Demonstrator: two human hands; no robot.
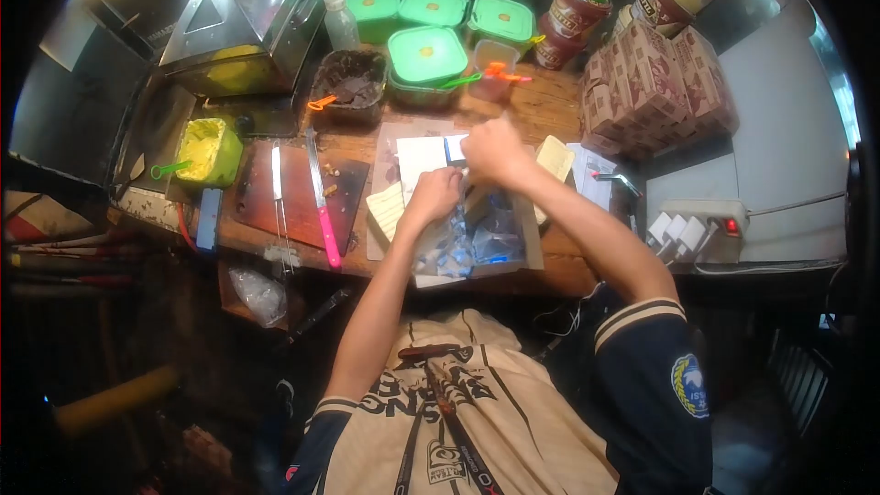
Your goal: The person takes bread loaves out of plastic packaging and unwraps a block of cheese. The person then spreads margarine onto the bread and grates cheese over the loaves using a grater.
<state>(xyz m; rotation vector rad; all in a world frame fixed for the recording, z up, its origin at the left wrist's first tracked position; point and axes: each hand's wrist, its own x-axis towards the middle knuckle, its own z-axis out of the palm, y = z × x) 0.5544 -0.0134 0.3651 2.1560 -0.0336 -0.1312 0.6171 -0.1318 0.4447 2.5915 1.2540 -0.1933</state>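
Note:
My left hand (pixel 436 196) is closed, fingers pinched at the top of a blue-and-white plastic wrapper (pixel 454 243). Just above and to its right, my right hand (pixel 496 152) is curled shut; whatever lies in its fingers is hidden. Under both hands are white card panels (pixel 420 161) and clear bluish plastic (pixel 500 240). A pale yellow bread-like slab (pixel 389 209) lies left of the wrapper, and a second such slab (pixel 554 163) lies to the right, beside my right forearm.
Left of my hands, a brown board (pixel 255 188) carries a pink-handled knife (pixel 327 231) and tongs (pixel 280 202). Behind stand a dark spread tub (pixel 349 87), green-lidded containers (pixel 427 53) and jars (pixel 570 23). Wrapped boxes (pixel 646 82) and a power strip (pixel 706 227) are right.

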